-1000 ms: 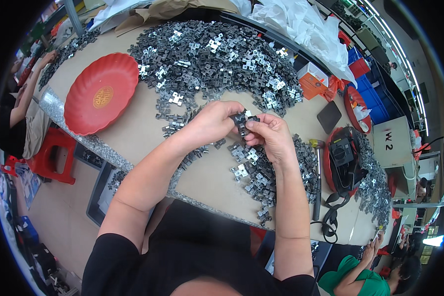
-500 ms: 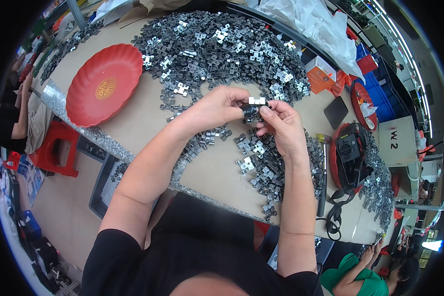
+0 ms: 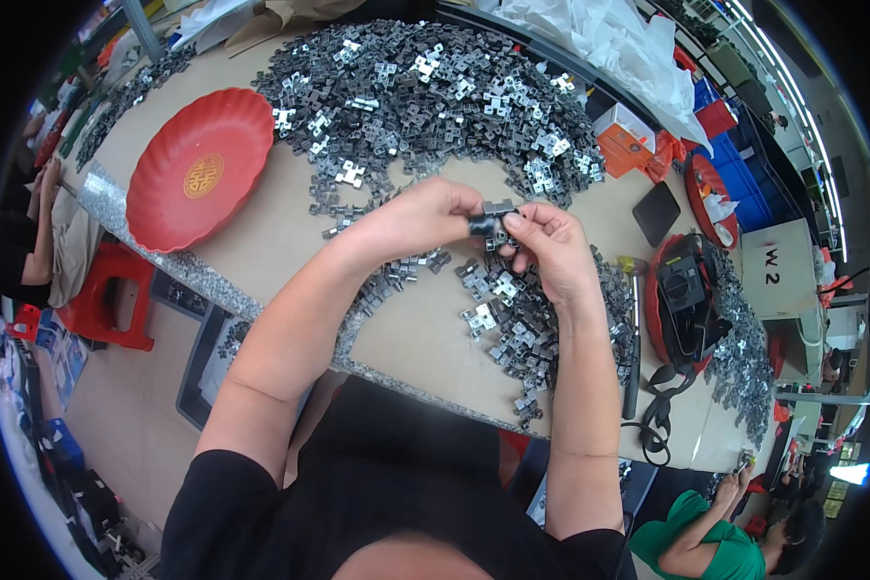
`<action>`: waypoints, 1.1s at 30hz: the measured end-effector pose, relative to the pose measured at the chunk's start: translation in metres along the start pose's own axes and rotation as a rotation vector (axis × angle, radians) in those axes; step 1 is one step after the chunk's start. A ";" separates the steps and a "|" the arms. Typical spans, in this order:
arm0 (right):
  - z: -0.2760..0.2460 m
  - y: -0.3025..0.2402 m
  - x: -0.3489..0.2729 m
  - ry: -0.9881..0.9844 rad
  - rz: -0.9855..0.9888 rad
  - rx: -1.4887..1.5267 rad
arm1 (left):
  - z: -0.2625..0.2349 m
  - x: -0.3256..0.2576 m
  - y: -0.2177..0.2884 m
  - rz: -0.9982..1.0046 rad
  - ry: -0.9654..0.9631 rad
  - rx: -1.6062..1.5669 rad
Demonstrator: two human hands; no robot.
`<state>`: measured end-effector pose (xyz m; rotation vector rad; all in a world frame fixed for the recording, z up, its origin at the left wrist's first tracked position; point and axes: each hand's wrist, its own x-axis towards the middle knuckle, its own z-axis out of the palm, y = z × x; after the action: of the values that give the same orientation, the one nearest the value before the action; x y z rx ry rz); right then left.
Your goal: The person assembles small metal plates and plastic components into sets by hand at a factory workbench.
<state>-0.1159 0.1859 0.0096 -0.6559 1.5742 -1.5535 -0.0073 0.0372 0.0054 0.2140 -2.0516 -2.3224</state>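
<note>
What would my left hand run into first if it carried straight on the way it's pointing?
The left hand points rightward, so first the small metal piece at its fingertips, then most likely the right hand just beyond. Depth is unclear from this single view.

The piled clips (image 3: 425,97) look like glossy metal, the fluted plate (image 3: 203,159) smooth plastic, the counter (image 3: 406,353) matt, its edging (image 3: 106,198) speckled stone.

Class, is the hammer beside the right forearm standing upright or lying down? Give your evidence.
Lying down: the hammer stretches along the tabletop, its yellow-tipped head at the far end, dark handle nearer.
</note>
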 end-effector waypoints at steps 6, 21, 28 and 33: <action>0.016 0.008 -0.006 0.158 -0.070 -1.067 | -0.008 -0.020 -0.002 0.186 -0.115 1.241; -0.036 0.007 0.028 0.353 -0.188 -1.161 | -0.010 -0.014 -0.002 0.146 -0.009 1.109; -0.039 0.010 0.038 0.112 -0.152 -1.123 | -0.019 -0.008 -0.001 0.026 0.020 1.101; -0.030 -0.002 0.033 0.134 -0.368 -1.442 | -0.008 -0.019 0.017 0.139 -0.043 1.078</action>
<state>-0.1584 0.1755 0.0030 -1.6597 2.6707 -0.4000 0.0118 0.0294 0.0225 0.0280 -2.9656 -0.9377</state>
